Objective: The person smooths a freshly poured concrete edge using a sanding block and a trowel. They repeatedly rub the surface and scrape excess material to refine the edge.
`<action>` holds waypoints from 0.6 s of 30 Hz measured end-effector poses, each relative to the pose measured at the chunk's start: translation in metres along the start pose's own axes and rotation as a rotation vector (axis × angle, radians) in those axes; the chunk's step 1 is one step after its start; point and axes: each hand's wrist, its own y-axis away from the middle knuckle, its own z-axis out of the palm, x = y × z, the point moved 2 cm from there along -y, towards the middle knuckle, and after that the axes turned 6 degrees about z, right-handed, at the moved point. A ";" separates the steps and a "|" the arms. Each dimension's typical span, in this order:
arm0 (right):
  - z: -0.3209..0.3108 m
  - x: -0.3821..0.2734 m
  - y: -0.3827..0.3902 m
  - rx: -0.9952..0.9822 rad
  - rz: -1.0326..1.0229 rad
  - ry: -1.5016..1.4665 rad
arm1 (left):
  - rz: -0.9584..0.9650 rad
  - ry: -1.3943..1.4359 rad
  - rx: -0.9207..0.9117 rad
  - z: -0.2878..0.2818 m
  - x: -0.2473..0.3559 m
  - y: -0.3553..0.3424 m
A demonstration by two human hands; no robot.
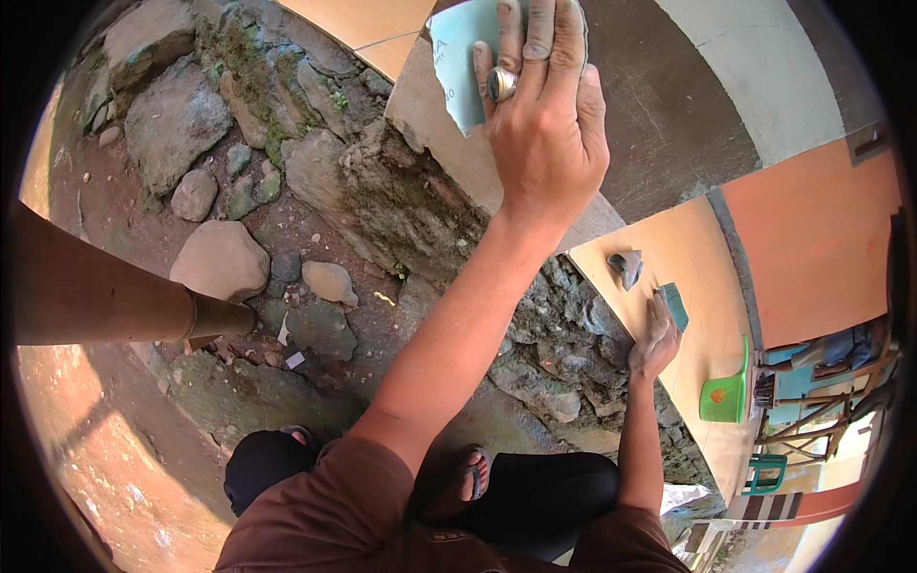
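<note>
My left hand, with a ring on one finger, lies over a torn pale blue piece of sandpaper, fingers nearly straight and pressing it on a grey-brown surface. Lower on the right, my right hand grips a smaller blue-green piece of sandpaper on the cream tiled ledge. The fingers there are partly hidden. Just beyond that hand rests a crumpled dark and pale blue scrap, touched by neither hand.
A green plastic dipper stands on the ledge at right. Below the ledge runs a rough stone wall, with loose stones on the dirt. A brown pole juts in from the left. A person is far right.
</note>
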 end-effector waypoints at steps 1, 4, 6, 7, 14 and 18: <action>0.001 0.003 0.002 0.000 0.015 -0.003 | -0.063 0.013 -0.027 -0.002 0.003 0.018; -0.008 -0.003 -0.020 0.056 -0.014 0.033 | -0.213 0.026 -0.134 -0.007 0.024 0.082; -0.005 -0.006 -0.009 0.033 0.022 0.014 | -0.198 -0.009 -0.210 -0.014 0.029 0.108; -0.003 -0.007 -0.007 0.036 0.019 0.000 | -0.183 -0.003 -0.240 -0.020 0.028 0.105; -0.002 -0.009 -0.011 0.059 -0.011 0.020 | -0.040 -0.050 0.112 -0.022 -0.048 -0.036; -0.007 -0.007 -0.009 0.017 0.035 0.070 | -0.215 0.051 -0.031 -0.019 -0.003 0.034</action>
